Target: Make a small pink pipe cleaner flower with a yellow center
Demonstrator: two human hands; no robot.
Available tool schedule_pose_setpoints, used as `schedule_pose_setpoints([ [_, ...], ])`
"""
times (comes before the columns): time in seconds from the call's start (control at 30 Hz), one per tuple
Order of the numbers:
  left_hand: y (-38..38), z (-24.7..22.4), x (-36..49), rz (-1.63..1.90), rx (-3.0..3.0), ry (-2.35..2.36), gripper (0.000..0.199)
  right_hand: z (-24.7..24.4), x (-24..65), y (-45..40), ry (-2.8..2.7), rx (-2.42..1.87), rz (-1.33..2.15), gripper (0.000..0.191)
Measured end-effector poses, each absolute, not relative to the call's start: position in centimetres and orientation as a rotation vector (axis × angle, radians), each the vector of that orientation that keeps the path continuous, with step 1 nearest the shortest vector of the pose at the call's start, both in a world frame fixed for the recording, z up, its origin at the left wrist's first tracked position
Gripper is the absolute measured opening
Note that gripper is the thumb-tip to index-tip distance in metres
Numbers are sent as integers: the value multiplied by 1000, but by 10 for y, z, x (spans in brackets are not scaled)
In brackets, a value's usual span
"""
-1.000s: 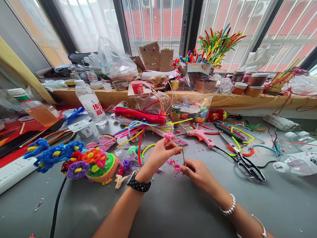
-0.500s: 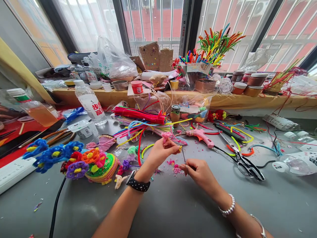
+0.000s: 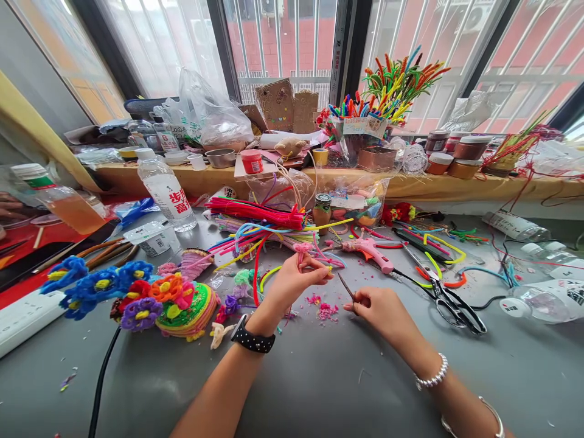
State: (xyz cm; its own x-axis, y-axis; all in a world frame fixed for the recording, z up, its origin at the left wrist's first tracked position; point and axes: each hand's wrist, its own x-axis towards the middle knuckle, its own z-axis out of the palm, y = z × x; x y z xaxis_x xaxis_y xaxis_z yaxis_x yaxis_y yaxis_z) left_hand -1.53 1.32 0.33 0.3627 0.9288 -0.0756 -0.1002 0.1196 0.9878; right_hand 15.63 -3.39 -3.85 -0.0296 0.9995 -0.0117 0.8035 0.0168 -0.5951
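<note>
My left hand [image 3: 303,277] is closed in a pinch on a small pink fuzzy pipe-cleaner piece [image 3: 302,248], whose ruffled top sticks up above the fingers. A yellow tip [image 3: 330,270] shows at the ends of my thumb and forefinger. In my right hand [image 3: 371,307] is a pair of small dark scissors [image 3: 347,287], blades pointing up and left, a short gap from the yellow tip. Their handles are mostly hidden by my fingers. Pink fuzz clippings [image 3: 326,309] lie on the grey table between my hands.
A pink glue gun [image 3: 371,252] and large scissors [image 3: 444,298] lie to the right. Behind my hands is a bundle of red pipe cleaners [image 3: 260,212]. Fuzzy blue flowers [image 3: 100,283] and a striped round piece [image 3: 196,313] sit at left. Bottles [image 3: 166,188] stand or lie at both sides.
My right hand has drawn back to the right and slightly down, taking the scissors away from the yellow tip. My left hand has stayed nearly in place.
</note>
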Motion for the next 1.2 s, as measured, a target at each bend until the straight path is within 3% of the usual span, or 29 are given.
schedule_pose_setpoints([
  [0.13, 14, 3, -16, 906, 1250, 908, 20, -35, 160, -34, -1873, -1808, 661, 13],
  [0.33, 12, -2, -15, 660, 1432, 883, 18, -22, 154, -40, -1719, -1488, 714, 26],
  [0.47, 12, -6, -14, 581, 1480, 820, 20, -19, 149, -43, -1705, -1383, 779, 24],
  [1.2, 10, -3, -10, 620, 1461, 925, 20, -27, 146, -40, -1642, -1428, 790, 17],
])
